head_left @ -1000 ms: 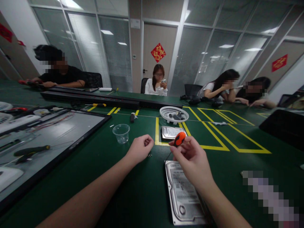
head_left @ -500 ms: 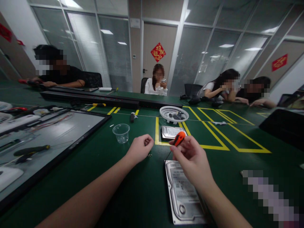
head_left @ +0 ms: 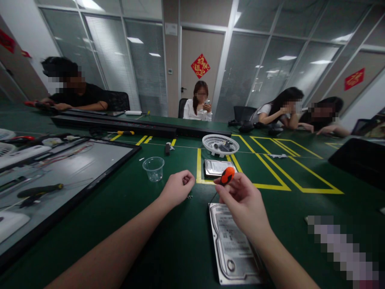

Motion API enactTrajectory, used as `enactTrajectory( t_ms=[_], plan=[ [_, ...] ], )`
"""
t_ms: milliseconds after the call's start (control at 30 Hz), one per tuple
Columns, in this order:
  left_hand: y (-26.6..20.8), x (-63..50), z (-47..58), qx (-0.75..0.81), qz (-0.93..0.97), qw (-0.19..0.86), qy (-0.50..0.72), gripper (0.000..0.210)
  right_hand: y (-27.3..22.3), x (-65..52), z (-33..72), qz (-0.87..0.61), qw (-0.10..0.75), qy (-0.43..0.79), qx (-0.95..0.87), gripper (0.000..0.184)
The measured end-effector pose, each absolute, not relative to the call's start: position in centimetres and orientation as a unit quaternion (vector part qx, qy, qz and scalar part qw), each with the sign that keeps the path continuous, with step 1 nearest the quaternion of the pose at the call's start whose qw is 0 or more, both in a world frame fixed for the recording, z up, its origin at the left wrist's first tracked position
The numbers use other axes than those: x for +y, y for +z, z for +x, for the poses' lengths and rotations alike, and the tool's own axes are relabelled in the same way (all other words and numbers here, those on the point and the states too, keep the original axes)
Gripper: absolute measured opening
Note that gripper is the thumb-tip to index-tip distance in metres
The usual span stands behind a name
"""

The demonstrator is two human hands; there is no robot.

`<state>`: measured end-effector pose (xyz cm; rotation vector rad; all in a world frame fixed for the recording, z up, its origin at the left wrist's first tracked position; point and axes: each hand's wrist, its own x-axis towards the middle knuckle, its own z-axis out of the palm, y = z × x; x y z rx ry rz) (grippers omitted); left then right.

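My right hand (head_left: 242,200) is closed around the orange and black handle of a screwdriver (head_left: 227,176). Its thin shaft slants down to the upper left corner of a hard drive (head_left: 233,245), which lies label side up under my right hand and wrist. To the left, my left hand (head_left: 179,186) rests on the table in a loose fist, and I see nothing in it. Several small screws (head_left: 189,196) lie on the table right beside that hand. Beyond my hands is a second hard drive (head_left: 215,167), partly covered by the screwdriver handle.
Left of my left hand stands a clear plastic cup (head_left: 153,169). A white basket (head_left: 220,145) of small dark parts sits farther back. A black-framed panel (head_left: 99,156) with tools on it fills the left side. Yellow tape (head_left: 270,186) marks the green table. Several people sit across.
The screwdriver handle has turned slightly in my right hand, so its black marking faces a different way. My left hand and the hard drives have stayed where they were.
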<state>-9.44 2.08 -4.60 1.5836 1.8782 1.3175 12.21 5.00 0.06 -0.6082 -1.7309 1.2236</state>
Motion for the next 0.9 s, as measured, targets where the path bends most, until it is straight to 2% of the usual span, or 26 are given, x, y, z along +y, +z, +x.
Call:
enactTrajectory(
  t_ms=[133, 400, 633, 900],
  plan=[
    [-4.65, 2.14, -9.5, 0.66, 0.561, 0.176, 0.467, 0.02, 0.03, 4.97, 12.17, -0.23, 0.461, 0.512, -0.688, 0.022],
    [-4.56, 2.1, -9.39, 0.665, 0.561, 0.174, 0.461, 0.02, 0.21, 4.95, 12.25, -0.241, 0.443, 0.482, -0.716, 0.015],
    [-4.65, 2.12, -9.47, 0.661, 0.563, 0.176, 0.464, 0.02, -0.13, 5.04, 12.04, -0.222, 0.465, 0.523, -0.679, 0.025],
    [-4.53, 2.1, -9.47, 0.664, 0.563, 0.17, 0.461, 0.02, 0.16, 4.81, 12.39, -0.212, 0.45, 0.501, -0.709, 0.018]
  ],
)
